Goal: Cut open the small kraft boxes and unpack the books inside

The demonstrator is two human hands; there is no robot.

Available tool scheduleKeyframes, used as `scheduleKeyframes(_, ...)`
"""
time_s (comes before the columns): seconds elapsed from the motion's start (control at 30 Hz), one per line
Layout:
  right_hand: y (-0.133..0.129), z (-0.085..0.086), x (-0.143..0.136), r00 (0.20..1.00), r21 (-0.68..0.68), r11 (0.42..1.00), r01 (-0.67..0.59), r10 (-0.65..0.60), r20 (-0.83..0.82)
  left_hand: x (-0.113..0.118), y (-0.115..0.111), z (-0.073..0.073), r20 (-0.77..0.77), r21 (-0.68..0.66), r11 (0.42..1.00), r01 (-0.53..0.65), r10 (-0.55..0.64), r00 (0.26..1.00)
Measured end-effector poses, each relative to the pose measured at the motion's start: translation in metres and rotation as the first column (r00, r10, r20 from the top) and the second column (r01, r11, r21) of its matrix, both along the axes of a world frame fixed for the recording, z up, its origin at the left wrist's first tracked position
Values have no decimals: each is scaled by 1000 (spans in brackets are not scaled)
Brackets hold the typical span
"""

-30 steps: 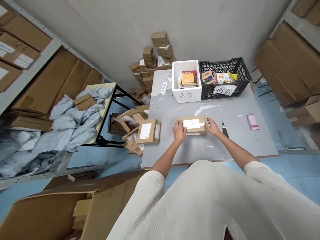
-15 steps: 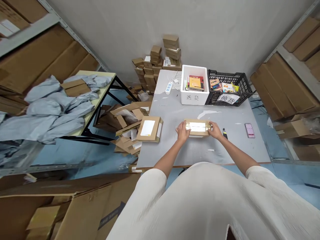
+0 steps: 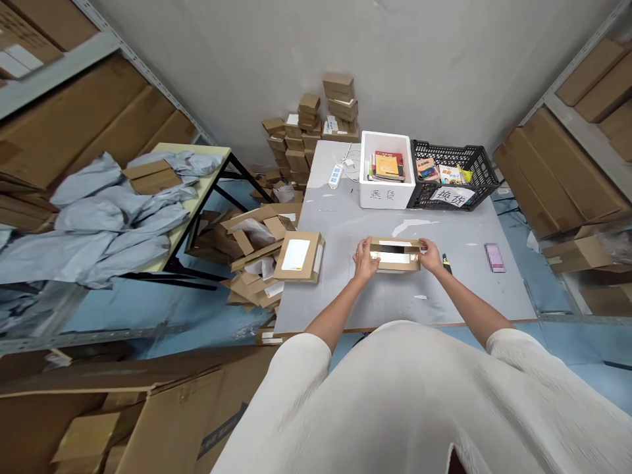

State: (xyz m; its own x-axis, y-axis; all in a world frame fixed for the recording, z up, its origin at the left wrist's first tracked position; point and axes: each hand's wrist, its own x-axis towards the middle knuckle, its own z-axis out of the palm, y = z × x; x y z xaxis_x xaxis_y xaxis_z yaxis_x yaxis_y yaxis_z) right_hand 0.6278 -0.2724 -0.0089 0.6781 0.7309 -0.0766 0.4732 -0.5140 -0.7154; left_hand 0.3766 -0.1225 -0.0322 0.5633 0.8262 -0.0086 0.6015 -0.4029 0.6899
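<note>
The person stands at a grey table (image 3: 345, 289) and holds a small brown cardboard box (image 3: 395, 256) at the middle of it, 1 hand on each end. The left hand (image 3: 366, 259) grips the box's left end, fingers curled over the top edge; the right hand (image 3: 432, 256) grips the right end the same way. The box's top shows a dark opening along its far side and a white strip along the near side, with glossy tape across it; whether the box rests on the table or is lifted just off it cannot be told. Just right of the box, beside the right hand, lies a black and yellow utility knife (image 3: 446, 263), and further right of the box a pink phone (image 3: 494, 257) lies flat. Left of the box, at the table's left edge, sits a second flat cardboard box with a white label (image 3: 298, 256). Beyond the box, at the far edge of the table, stand a white foam box (image 3: 387, 193) holding books and, touching its right side, a black plastic crate (image 3: 478, 172) with a white paper sign. A white power strip (image 3: 336, 174) lies left of the foam box. Past the table's far left corner, small cardboard boxes are stacked (image 3: 316, 122) against the wall.
</note>
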Motion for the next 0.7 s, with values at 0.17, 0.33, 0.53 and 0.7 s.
scheduleKeyframes(0.17, 9, 4, 12, 999, 38, 998, 44, -44, 2, -3, 1, -1, 29, -54, 999, 5, -4, 1000)
scheduleKeyframes(0.33, 30, 7, 27, 995, 18, 995, 98, -98, 19, -8, 0, -4, 57, -74, 997, 37, -32, 998)
scheduleKeyframes(0.53, 41, -1, 33, 994, -65, 996, 65, -59, 94, -13, 3, -6, -15, 21, 989, 143, -143, 990)
scheduleKeyframes(0.7, 31, -12, 31, 991, -176, 982, -62, 82, 108, -15, 5, -3, -74, 43, 978, 203, -200, 977)
